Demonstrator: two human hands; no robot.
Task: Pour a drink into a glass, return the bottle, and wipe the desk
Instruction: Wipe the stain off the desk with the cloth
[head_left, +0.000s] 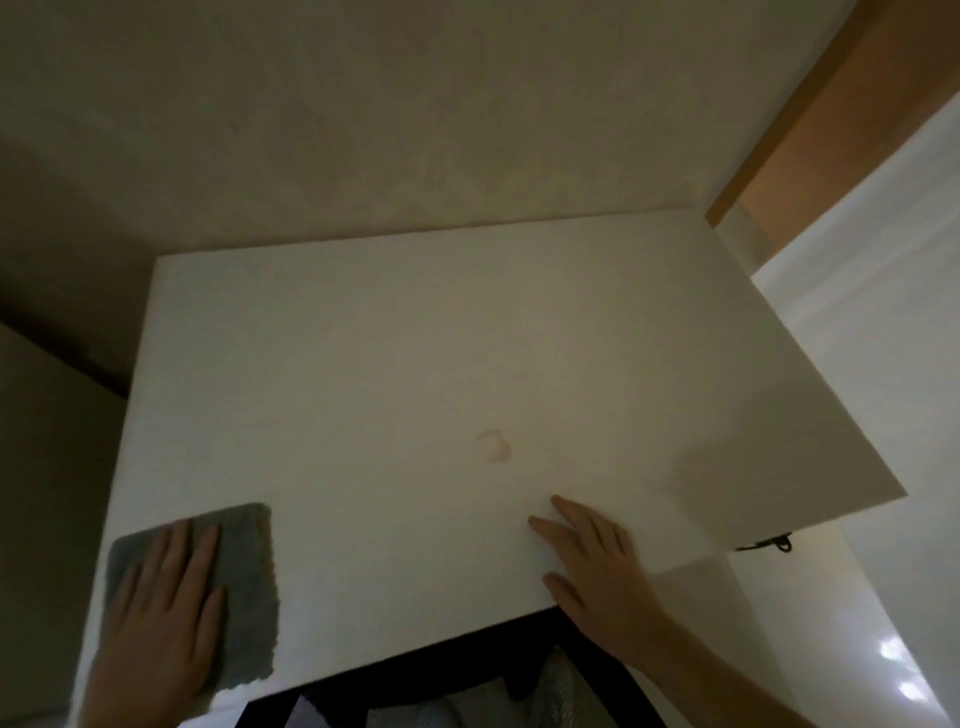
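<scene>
**Inspector:** Report the desk, left side first.

**Operator:** On my feed, at the near left corner of the white desk (415, 322), I see a grey cloth (244, 566) lying flat. The left hand (161, 608) presses down on it, palm flat, fingers straight and slightly spread. Nothing is curled round the cloth; the hand lies on top of it. The cloth's near edge sits close to the desk's front edge.

**Inspector:** Centre?

**Operator:** I note a faint reddish ring stain (493, 446) on the desk top, well apart from the cloth and somewhat beyond the right hand's fingertips. It looks like a partial ring rather than a full one; the picture is too soft for me to tell more.

**Inspector:** Right side?

**Operator:** The right hand (597, 566) rests flat on the desk near the front edge, fingers straight and lightly fanned, holding nothing. Its forearm runs off toward the lower right. Further right, just beyond the desk's corner, I see a small dark object (774, 544); I cannot tell what it is.

**Inspector:** Surroundings?

**Operator:** A plain wall (415, 130) stands behind the desk. Below the front edge I make out a dark chair frame (467, 675).
</scene>
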